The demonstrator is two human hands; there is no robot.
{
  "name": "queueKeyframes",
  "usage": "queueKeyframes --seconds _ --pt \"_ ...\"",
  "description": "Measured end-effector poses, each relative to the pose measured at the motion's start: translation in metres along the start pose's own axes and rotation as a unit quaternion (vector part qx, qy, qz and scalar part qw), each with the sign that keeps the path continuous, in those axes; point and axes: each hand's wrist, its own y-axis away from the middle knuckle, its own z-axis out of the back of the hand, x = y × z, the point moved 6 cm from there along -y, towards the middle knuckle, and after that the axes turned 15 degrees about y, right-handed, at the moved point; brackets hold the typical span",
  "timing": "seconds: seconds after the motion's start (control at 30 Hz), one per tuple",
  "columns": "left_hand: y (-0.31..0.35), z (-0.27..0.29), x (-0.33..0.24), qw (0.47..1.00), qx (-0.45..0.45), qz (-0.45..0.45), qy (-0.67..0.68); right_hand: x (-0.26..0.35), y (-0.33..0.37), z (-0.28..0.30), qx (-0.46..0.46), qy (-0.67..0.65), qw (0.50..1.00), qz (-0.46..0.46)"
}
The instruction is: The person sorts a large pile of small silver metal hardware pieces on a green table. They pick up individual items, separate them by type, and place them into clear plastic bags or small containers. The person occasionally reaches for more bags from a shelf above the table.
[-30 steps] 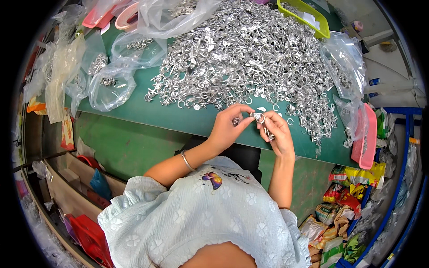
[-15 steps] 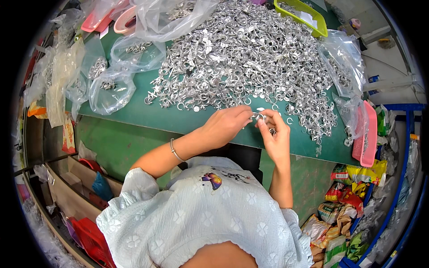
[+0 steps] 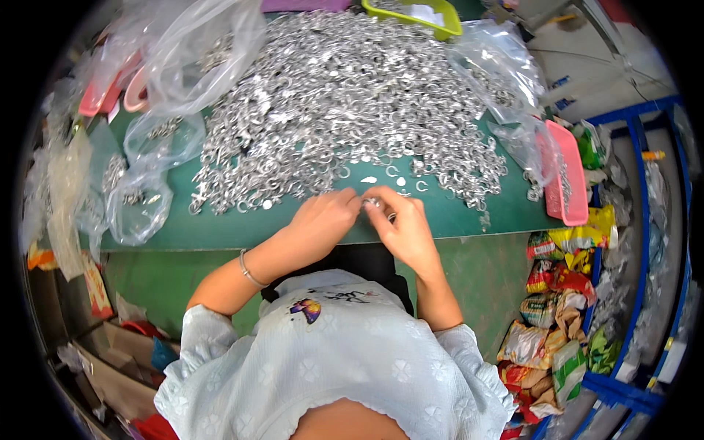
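A broad heap of small silver metal rings and charms covers the green table. At its near edge my two hands meet, fingertips almost touching. My right hand pinches a small silver ring between thumb and forefinger; another silver ring shows in the curl of its other fingers. My left hand is closed, back upward, its fingertips beside the pinched ring. Whatever it grips is hidden. Past the fingers lie a few loose pieces, among them a flat silver oval and an open ring.
Clear plastic bags with metal pieces lie at the left, another bag at the right. A pink basket stands at the table's right end, a lime-green tray at the back. Right of the table are filled packages and a blue rack.
The view has shifted, so the table sits further left in it. My hands stay together at the heap's near edge, and the ring between them has turned and is now more covered by fingers.
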Motion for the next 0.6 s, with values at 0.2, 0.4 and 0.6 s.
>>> queueKeyframes --seconds 0.2,0.4,0.6 --pt "-0.006 0.007 0.012 0.967 -0.081 0.067 0.233 -0.033 0.001 -0.015 0.124 -0.455 0.874 -0.115" --pt "-0.005 -0.007 0.023 0.948 -0.134 0.112 0.267 -0.041 0.003 -0.014 0.094 -0.383 0.915 -0.085" --pt "-0.005 0.002 0.01 0.991 -0.123 0.016 0.058 -0.033 0.002 -0.004 -0.005 -0.211 0.978 -0.006"
